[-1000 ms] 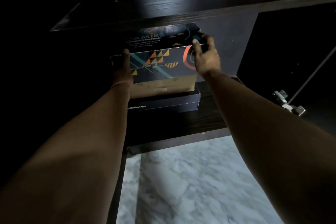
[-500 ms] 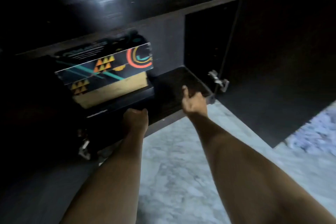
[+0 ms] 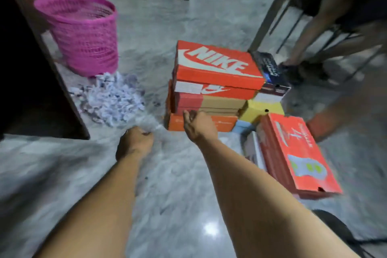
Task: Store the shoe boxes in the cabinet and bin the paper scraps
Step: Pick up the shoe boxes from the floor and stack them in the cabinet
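- Pink mesh bin [image 3: 83, 33] stands by the cabinet door [image 3: 52, 52]; paper scraps [image 3: 113, 98] heap just before it.
- Left hand [image 3: 135, 143] loosely curled, empty.
- Right hand [image 3: 199, 124] relaxed, nearing the orange Nike box [image 3: 215, 65]: best lift it level, both hands.

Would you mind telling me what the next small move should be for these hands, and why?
Probably both hands should reach for the Nike box and lift it off. It lies topmost on the stack of shoe boxes, nothing rests on it, and the right hand is already nearest the stack. The left hand also holds nothing. The paper scraps by the pink bin can wait.
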A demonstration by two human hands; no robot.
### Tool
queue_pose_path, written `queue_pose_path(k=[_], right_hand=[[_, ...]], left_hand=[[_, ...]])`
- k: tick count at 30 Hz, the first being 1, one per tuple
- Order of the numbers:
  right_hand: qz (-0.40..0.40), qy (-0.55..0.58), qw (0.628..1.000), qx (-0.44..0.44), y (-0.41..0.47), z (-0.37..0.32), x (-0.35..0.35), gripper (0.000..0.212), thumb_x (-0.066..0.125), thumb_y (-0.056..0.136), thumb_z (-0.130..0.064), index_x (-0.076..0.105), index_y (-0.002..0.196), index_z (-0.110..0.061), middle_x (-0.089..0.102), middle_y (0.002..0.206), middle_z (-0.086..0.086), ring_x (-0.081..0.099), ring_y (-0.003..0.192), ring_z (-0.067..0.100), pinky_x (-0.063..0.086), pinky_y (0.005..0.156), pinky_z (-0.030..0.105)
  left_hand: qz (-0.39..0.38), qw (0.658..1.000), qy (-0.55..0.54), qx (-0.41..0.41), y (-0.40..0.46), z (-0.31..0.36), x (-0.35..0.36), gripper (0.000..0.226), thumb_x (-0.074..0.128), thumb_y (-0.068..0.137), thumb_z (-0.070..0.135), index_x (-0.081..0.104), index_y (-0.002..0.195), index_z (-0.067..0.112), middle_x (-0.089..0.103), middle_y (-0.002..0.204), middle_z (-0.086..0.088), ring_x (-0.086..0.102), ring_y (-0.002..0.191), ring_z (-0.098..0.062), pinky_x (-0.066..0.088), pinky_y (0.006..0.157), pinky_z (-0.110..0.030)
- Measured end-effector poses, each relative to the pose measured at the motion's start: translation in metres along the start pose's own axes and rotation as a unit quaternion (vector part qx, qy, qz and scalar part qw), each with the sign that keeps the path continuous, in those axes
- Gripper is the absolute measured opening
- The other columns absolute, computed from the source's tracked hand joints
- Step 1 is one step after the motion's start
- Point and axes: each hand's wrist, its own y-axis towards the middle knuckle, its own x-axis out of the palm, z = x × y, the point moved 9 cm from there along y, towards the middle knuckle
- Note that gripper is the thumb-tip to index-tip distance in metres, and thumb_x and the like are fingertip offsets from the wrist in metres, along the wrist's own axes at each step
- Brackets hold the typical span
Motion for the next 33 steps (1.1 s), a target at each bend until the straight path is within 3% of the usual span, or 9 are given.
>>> queue_pose_path(k=[6, 10, 15, 18, 21, 24, 26, 30, 33], right_hand=[[0.110, -0.022, 0.983, 0.143, -0.015, 0.178, -0.144, 0.056, 0.034, 0.099, -0.051, 0.069, 0.094, -0.008, 0.072, 0.102, 0.023, 0.066, 0.099, 0.041, 0.050, 0.083, 0.042], [0.148, -0.033, 0.959, 0.240, -0.040, 0.284, -0.193, 0.061, 0.032, 0.096, -0.055, 0.071, 0.100, -0.008, 0.071, 0.110, 0.025, 0.066, 0.104, 0.042, 0.051, 0.087, 0.042], [0.129, -0.037, 0.916, 0.379, -0.084, 0.392, -0.198, 0.058, 0.044, 0.091, -0.061, 0.061, 0.131, -0.021, 0.059, 0.136, 0.015, 0.055, 0.126, 0.040, 0.047, 0.104, 0.054], [0.082, -0.002, 0.909, 0.409, -0.100, 0.433, -0.175, 0.067, 0.050, 0.092, -0.061, 0.047, 0.141, -0.015, 0.053, 0.141, 0.016, 0.052, 0.129, 0.040, 0.045, 0.105, 0.051], [0.071, 0.038, 0.914, 0.399, -0.111, 0.447, -0.159, 0.065, 0.044, 0.093, -0.068, 0.052, 0.129, -0.015, 0.064, 0.130, 0.012, 0.059, 0.121, 0.037, 0.048, 0.097, 0.046], [0.088, 0.040, 0.922, 0.375, -0.111, 0.443, -0.166, 0.060, 0.047, 0.092, -0.069, 0.057, 0.118, -0.016, 0.068, 0.122, 0.010, 0.062, 0.113, 0.035, 0.048, 0.087, 0.041], [0.085, 0.041, 0.930, 0.355, -0.109, 0.431, -0.171, 0.057, 0.051, 0.092, -0.067, 0.058, 0.116, -0.016, 0.069, 0.121, 0.010, 0.063, 0.111, 0.035, 0.047, 0.085, 0.039], [0.087, 0.047, 0.951, 0.295, -0.101, 0.376, -0.165, 0.057, 0.055, 0.089, -0.069, 0.054, 0.113, -0.018, 0.070, 0.113, 0.008, 0.065, 0.104, 0.035, 0.050, 0.082, 0.040], [0.052, 0.060, 0.967, 0.242, -0.087, 0.311, -0.136, 0.060, 0.056, 0.085, -0.073, 0.052, 0.111, -0.020, 0.071, 0.109, 0.007, 0.065, 0.104, 0.034, 0.053, 0.088, 0.044]], left_hand=[[-0.121, 0.987, -0.001, 0.106, -0.069, 0.144, 0.146, 0.035, 0.064, 0.088, 0.042, 0.063, 0.065, 0.016, 0.072, 0.082, -0.002, 0.068, 0.086, -0.031, 0.057, 0.083, -0.036], [-0.205, 0.967, 0.021, 0.150, -0.105, 0.193, 0.241, 0.034, 0.060, 0.088, 0.047, 0.071, 0.086, 0.015, 0.074, 0.094, -0.004, 0.067, 0.091, -0.031, 0.056, 0.082, -0.036], [-0.283, 0.945, 0.006, 0.164, -0.140, 0.219, 0.338, 0.038, 0.059, 0.094, 0.045, 0.072, 0.111, 0.014, 0.072, 0.118, -0.009, 0.065, 0.112, -0.032, 0.049, 0.092, -0.034], [-0.309, 0.939, -0.030, 0.148, -0.149, 0.218, 0.378, 0.045, 0.058, 0.095, 0.044, 0.064, 0.126, 0.012, 0.069, 0.125, -0.012, 0.062, 0.118, -0.033, 0.047, 0.097, -0.034], [-0.315, 0.939, -0.074, 0.115, -0.151, 0.212, 0.396, 0.051, 0.059, 0.094, 0.043, 0.055, 0.137, 0.015, 0.067, 0.130, -0.010, 0.062, 0.120, -0.032, 0.048, 0.102, -0.037], [-0.329, 0.933, -0.139, 0.050, -0.150, 0.204, 0.397, 0.052, 0.064, 0.084, 0.046, 0.060, 0.129, 0.021, 0.070, 0.124, -0.011, 0.066, 0.115, -0.034, 0.053, 0.099, -0.047], [-0.344, 0.924, -0.165, 0.027, -0.147, 0.199, 0.390, 0.052, 0.066, 0.079, 0.045, 0.063, 0.124, 0.020, 0.073, 0.119, -0.007, 0.069, 0.108, -0.030, 0.054, 0.093, -0.041], [-0.309, 0.928, -0.209, -0.002, -0.116, 0.176, 0.346, 0.088, 0.070, 0.046, 0.060, 0.055, 0.125, 0.022, 0.070, 0.120, -0.001, 0.071, 0.102, -0.025, 0.056, 0.096, -0.047], [-0.250, 0.942, -0.224, -0.022, -0.098, 0.148, 0.275, 0.086, 0.075, 0.060, 0.056, 0.045, 0.131, 0.018, 0.063, 0.124, 0.001, 0.066, 0.107, -0.026, 0.052, 0.100, -0.048]])
